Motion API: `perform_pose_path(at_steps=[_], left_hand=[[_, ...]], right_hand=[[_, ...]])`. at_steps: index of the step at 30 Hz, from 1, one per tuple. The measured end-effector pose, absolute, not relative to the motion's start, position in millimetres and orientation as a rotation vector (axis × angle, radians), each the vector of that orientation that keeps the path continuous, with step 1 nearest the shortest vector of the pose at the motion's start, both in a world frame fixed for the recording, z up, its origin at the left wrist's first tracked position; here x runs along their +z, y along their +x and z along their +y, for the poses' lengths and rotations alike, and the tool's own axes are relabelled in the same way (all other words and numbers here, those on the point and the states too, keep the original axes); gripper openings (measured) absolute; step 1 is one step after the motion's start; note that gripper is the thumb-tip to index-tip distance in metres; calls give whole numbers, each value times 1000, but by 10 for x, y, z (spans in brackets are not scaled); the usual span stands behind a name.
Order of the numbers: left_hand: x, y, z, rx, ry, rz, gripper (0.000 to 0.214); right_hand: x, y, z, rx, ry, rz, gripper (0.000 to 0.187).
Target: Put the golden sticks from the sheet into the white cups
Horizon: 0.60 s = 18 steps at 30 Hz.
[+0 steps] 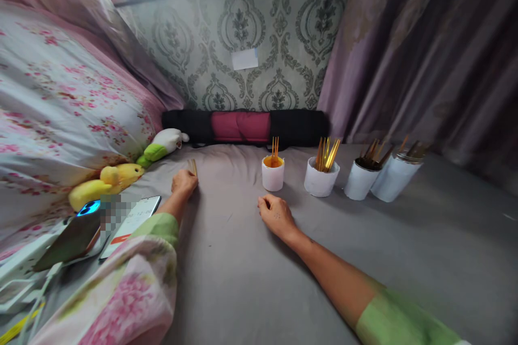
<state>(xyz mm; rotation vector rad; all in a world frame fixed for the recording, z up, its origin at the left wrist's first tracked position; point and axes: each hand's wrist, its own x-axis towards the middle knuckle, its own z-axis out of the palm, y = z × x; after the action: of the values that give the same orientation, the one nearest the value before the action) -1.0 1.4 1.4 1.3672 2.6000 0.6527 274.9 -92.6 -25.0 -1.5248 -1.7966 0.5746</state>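
Head view: the left sleeve (pixel 129 296) partly covers a phone (pixel 140 221); whether the right hand's (pixel 277 215) curled grip holds anything, I cannot tell; the left hand (pixel 185 182) pinches thin sticks (pixel 194 167), lower ends hidden; beyond, a white cup (pixel 273 178) hides others' bases.

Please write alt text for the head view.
A person's left hand holds thin sticks over a gray sheet; the curled right hand is near the leftmost of four white containers holding more sticks. Plush toys and a lit phone are further left.
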Motion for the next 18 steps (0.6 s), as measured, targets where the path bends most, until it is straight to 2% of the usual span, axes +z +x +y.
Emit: perform_pose_path(at_steps=[10, 18], left_hand=[[3, -16, 14, 751, 1373, 2574, 15], [-55, 12, 77, 962, 1294, 2486, 20]], right_hand=[[-273, 2746, -916, 561, -1511, -1801, 31], [-255, 2748, -922, 570, -1526, -1810, 32]])
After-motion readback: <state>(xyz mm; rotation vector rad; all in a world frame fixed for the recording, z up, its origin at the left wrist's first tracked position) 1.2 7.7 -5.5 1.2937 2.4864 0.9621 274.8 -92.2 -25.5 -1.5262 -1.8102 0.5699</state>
